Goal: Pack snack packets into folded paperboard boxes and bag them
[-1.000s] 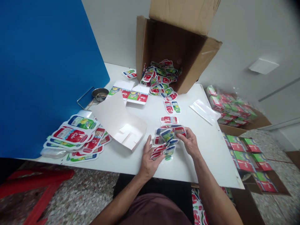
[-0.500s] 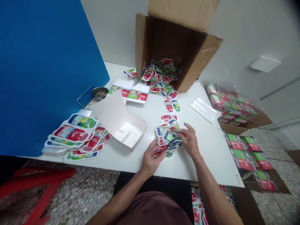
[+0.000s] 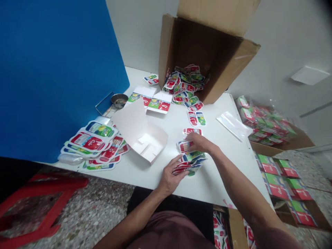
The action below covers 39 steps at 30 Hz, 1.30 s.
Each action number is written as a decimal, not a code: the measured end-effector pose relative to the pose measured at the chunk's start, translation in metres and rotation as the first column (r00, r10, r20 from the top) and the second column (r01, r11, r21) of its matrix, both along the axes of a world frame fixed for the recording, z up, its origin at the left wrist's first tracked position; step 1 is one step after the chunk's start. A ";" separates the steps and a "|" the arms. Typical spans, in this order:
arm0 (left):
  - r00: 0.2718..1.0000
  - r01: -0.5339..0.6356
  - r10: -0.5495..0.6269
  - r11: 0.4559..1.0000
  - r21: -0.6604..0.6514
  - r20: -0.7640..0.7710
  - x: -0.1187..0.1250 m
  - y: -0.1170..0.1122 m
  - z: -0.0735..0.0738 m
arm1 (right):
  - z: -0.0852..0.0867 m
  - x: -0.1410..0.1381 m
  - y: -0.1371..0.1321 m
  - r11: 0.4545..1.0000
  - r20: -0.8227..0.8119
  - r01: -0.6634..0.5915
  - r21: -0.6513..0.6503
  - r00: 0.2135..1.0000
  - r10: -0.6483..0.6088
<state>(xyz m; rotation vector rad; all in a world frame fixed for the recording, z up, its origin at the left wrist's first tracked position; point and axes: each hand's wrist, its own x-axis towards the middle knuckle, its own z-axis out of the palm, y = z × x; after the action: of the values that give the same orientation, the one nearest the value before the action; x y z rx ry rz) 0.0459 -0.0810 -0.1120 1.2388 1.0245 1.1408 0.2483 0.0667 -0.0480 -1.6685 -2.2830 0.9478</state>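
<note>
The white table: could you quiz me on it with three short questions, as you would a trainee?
1. Which reaches farther across the table, the left hand or the right hand?
2. True or false: printed packets lie both inside the cardboard carton and on the table.
3. Fill in the blank: the large panel near the metal dish is coloured ____.

Key: 1. the right hand; 2. true; 3. blue.

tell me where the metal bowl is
In the head view, the metal bowl is left of centre, right beside the blue panel and just left of the printed cartons.
</note>
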 end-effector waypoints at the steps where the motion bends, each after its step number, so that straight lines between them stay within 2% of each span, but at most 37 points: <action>1: 1.000 0.003 -0.003 1.000 0.023 -0.006 -0.001 0.000 -0.001 | -0.006 -0.002 0.000 1.000 0.004 0.013 0.003 1.000 -0.013; 3: 1.000 0.010 -0.008 0.998 0.062 -0.026 -0.002 0.000 -0.003 | -0.011 0.001 -0.001 0.999 0.010 0.037 -0.004 0.999 -0.037; 6: 0.998 0.025 -0.020 0.995 0.093 -0.053 -0.002 -0.001 -0.006 | -0.003 0.010 -0.007 0.999 -0.017 0.006 -0.044 1.000 -0.007; 9: 0.996 0.038 -0.022 0.981 0.192 -0.082 -0.003 -0.003 -0.007 | 0.012 0.020 -0.026 0.992 -0.254 0.008 -0.126 0.966 -0.040; 10: 0.996 0.033 -0.012 0.973 0.230 -0.093 -0.004 -0.004 -0.007 | 0.015 0.023 -0.036 0.988 -0.372 0.043 -0.151 0.923 -0.097; 12: 0.994 0.002 0.026 0.966 0.260 -0.103 -0.005 -0.005 -0.007 | 0.015 0.027 -0.058 0.972 -0.580 0.153 -0.176 0.782 -0.228; 15: 0.987 -0.063 0.096 0.967 0.249 -0.125 -0.005 -0.005 -0.008 | 0.000 0.027 -0.092 0.931 -0.734 0.298 -0.211 0.580 -0.352; 18: 0.990 -0.083 0.108 0.967 0.240 -0.091 -0.002 -0.005 -0.011 | -0.024 0.021 -0.116 0.905 -0.821 0.294 -0.306 0.400 -0.408; 20: 0.998 -0.064 0.062 0.980 0.188 0.017 0.000 -0.007 -0.014 | -0.035 0.014 -0.126 0.904 -0.847 0.240 -0.353 0.328 -0.418; 21: 0.996 -0.051 0.041 0.989 0.139 0.075 0.001 -0.008 -0.015 | -0.038 0.011 -0.129 0.905 -0.847 0.213 -0.369 0.325 -0.421; 22: 0.993 -0.036 0.027 0.996 0.081 0.114 0.002 -0.009 -0.015 | -0.039 0.009 -0.132 0.908 -0.836 0.181 -0.377 0.356 -0.418; 25: 0.998 -0.013 0.014 1.000 -0.021 0.059 0.000 -0.010 -0.013 | -0.034 0.009 -0.133 0.933 -0.761 0.122 -0.338 0.549 -0.347; 26: 1.000 -0.006 0.006 1.000 -0.008 0.011 -0.002 -0.011 -0.011 | -0.031 0.012 -0.130 0.941 -0.728 0.165 -0.297 0.598 -0.335; 27: 0.999 0.001 0.000 0.999 0.032 -0.039 -0.003 -0.011 -0.010 | -0.027 0.015 -0.124 0.934 -0.692 0.260 -0.245 0.627 -0.356; 28: 0.997 0.003 0.004 0.996 0.087 -0.080 -0.005 -0.010 -0.008 | -0.025 0.018 -0.116 0.900 -0.647 0.395 -0.184 0.641 -0.413; 30: 0.992 0.005 0.018 0.983 0.183 -0.121 -0.006 -0.010 -0.006 | -0.023 0.023 -0.096 0.767 -0.501 0.641 -0.036 0.653 -0.568; 31: 0.993 0.009 0.014 0.981 0.195 -0.119 -0.006 -0.011 -0.005 | -0.023 0.025 -0.084 0.718 -0.390 0.695 0.033 0.671 -0.631; 32: 0.995 0.022 -0.004 0.985 0.172 -0.103 -0.006 -0.011 -0.005 | -0.024 0.025 -0.073 0.702 -0.260 0.706 0.089 0.697 -0.668; 35: 0.995 0.096 -0.096 0.995 -0.022 -0.029 -0.004 -0.014 -0.006 | -0.030 0.021 -0.049 0.753 0.054 0.637 0.166 0.756 -0.652; 37: 0.995 0.102 -0.104 0.990 -0.097 -0.012 -0.003 -0.016 -0.007 | -0.032 0.018 -0.044 0.755 0.080 0.630 0.182 0.756 -0.650; 39: 0.996 0.088 -0.090 0.991 -0.103 -0.011 -0.003 -0.017 -0.010 | -0.030 0.018 -0.048 0.772 -0.005 0.626 0.105 0.777 -0.629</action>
<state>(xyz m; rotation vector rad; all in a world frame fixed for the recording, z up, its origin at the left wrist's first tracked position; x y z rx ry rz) 0.0432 -0.0975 -0.1216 1.2015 1.0170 0.9987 0.2664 0.0188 -0.0778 -2.1842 -1.5381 0.6295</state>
